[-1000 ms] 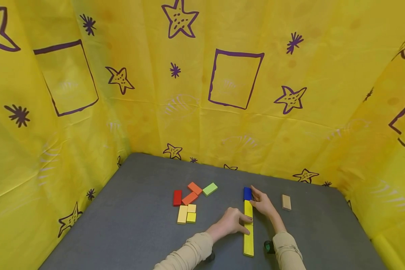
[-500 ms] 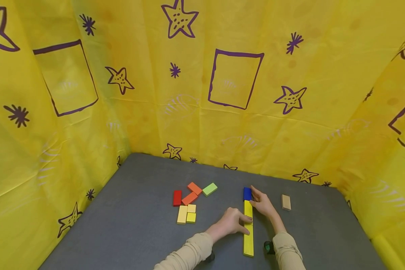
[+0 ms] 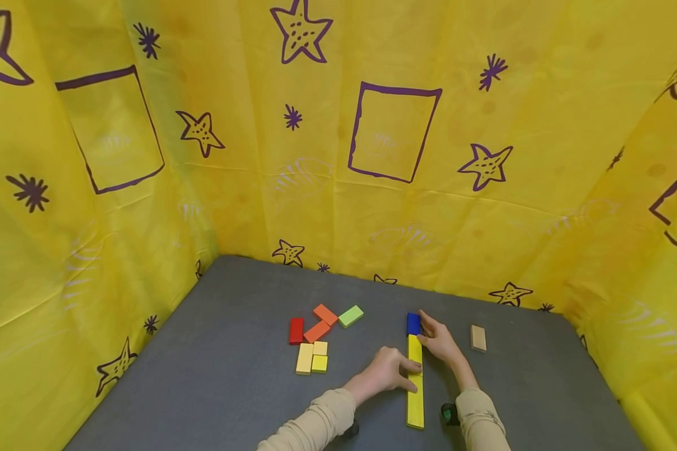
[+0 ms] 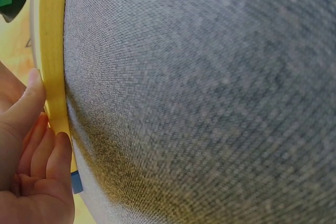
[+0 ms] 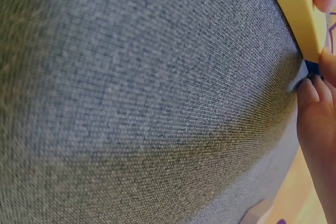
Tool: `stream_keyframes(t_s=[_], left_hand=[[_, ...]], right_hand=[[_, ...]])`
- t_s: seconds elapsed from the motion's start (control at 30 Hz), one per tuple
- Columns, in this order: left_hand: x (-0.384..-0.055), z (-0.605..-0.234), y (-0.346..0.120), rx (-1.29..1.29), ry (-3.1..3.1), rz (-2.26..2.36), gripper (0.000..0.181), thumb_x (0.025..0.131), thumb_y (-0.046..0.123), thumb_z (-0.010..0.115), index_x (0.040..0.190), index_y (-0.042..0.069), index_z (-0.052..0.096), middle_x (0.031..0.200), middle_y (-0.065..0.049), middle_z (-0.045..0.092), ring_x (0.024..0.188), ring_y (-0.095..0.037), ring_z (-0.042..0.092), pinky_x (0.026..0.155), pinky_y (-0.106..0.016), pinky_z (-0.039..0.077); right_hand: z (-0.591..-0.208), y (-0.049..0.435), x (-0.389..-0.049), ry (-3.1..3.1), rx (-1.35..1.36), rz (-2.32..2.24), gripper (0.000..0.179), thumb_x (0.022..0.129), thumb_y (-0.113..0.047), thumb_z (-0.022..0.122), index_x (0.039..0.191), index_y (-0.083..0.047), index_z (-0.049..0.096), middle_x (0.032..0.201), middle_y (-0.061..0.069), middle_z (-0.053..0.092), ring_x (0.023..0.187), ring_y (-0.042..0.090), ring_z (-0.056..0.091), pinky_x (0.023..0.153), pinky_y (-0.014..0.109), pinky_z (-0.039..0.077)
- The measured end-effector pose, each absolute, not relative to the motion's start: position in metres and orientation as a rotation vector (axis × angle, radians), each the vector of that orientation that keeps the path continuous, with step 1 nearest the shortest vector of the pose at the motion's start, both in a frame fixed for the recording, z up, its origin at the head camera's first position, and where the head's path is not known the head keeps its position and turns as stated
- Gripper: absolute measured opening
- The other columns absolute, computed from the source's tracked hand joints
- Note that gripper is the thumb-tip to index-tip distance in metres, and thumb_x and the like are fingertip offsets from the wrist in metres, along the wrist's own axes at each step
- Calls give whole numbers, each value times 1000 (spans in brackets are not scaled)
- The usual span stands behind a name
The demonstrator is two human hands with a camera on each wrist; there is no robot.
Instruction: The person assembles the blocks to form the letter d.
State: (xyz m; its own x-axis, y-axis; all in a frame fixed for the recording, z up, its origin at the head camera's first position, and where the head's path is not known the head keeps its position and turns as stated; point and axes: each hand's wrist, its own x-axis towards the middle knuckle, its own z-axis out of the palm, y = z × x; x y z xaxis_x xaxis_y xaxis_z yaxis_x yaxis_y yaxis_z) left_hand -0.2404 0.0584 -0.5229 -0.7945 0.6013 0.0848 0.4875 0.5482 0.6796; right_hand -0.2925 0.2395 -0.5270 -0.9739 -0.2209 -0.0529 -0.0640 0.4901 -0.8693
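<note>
Two yellow rectangular blocks and a shorter blue rectangular block already lie end to end (no gap shows at the blue joint). The left hand rests parted fingers across the yellow; the right hand touches the blue, fingers fairly straight, unclenched. The lime-green rectangular block remains outside.

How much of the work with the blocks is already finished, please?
Done, it seems: the yellow blocks and the blue block lie end to end in one straight row. In hand: the left hand touches the yellow blocks; the right hand is at the blue block. Perhaps left: the loose coloured blocks and tan block, outside the row.
</note>
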Motion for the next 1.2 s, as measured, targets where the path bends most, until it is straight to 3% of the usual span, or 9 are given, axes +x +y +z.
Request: stream_keyframes(t_s=[0.73, 1.0, 1.2], left_hand=[[-240, -527, 57, 964, 2611, 1123, 36, 70, 24, 83, 104, 14, 75, 106, 8, 72, 99, -1, 65, 83, -13, 48], [-242, -526, 56, 939, 2617, 1139, 38, 68, 24, 85, 103, 14, 75, 106, 8, 71, 99, -2, 65, 84, -13, 47], [-242, -527, 56, 928, 2605, 1158, 39, 66, 22, 85, 103, 14, 74, 106, 8, 71, 98, -1, 65, 83, -12, 47]], right_hand=[[-531, 240, -281, 2663, -146, -1561, 61, 90, -1, 59, 143, 9, 31, 145, 30, 34, 132, 41, 37, 102, 44, 37], [-512, 268, -277, 2603, -241, -1575, 67, 92, -8, 60, 146, 7, 24, 150, 27, 27, 138, 40, 29, 106, 46, 32], [-485, 302, -267, 2654, -267, -1503, 72, 92, -16, 61, 148, 5, 20, 152, 27, 23, 138, 42, 26, 103, 46, 36]])
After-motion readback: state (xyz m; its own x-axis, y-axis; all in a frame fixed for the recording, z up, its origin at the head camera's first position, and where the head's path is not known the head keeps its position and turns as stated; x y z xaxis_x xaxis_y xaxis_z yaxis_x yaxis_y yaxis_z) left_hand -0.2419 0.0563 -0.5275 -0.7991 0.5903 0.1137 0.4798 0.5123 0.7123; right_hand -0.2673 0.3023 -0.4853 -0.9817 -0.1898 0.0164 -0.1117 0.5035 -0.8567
